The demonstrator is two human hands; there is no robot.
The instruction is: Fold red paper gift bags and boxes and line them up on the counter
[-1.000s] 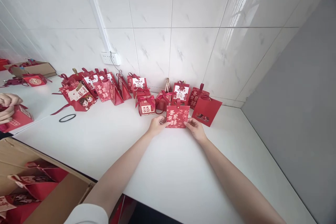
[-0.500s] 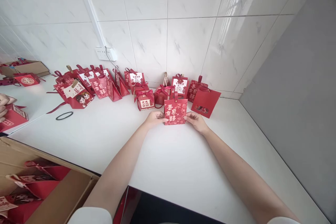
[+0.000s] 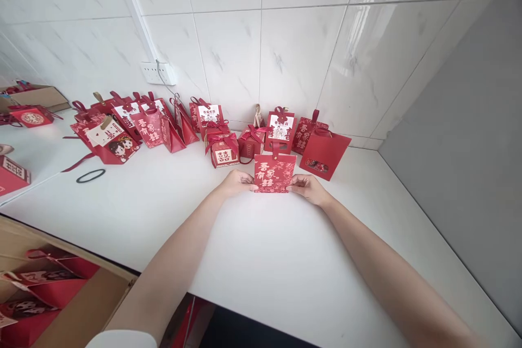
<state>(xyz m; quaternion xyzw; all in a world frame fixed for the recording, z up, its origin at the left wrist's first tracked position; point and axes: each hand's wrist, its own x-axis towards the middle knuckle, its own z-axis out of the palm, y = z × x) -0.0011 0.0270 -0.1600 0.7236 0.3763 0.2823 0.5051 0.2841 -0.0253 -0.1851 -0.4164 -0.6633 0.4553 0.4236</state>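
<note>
A red gift box (image 3: 274,175) with pale lettering, a floral print and a ribbon loop on top stands upright on the white table. My left hand (image 3: 238,183) pinches its lower left edge, while my right hand (image 3: 308,188) grips the lower right edge. Just behind it are a red box with a white label (image 3: 281,131) and a small ribbon-tied box (image 3: 252,142). To the right leans a plain red gift box (image 3: 326,153) with a window near its base. The fingertips behind the held box are hidden.
Several red gift boxes (image 3: 110,141) crowd the table's back left, with a black ring (image 3: 91,175) in front. A cardboard carton (image 3: 92,304) with red boxes stands at the lower left. The tiled wall (image 3: 228,43) bounds the back, a grey panel (image 3: 460,136) the right.
The view has shifted slightly and come a little closer. Both hands keep their hold on the gift box, which stays in about the same spot. At far left, another person's hand has mostly left view.
</note>
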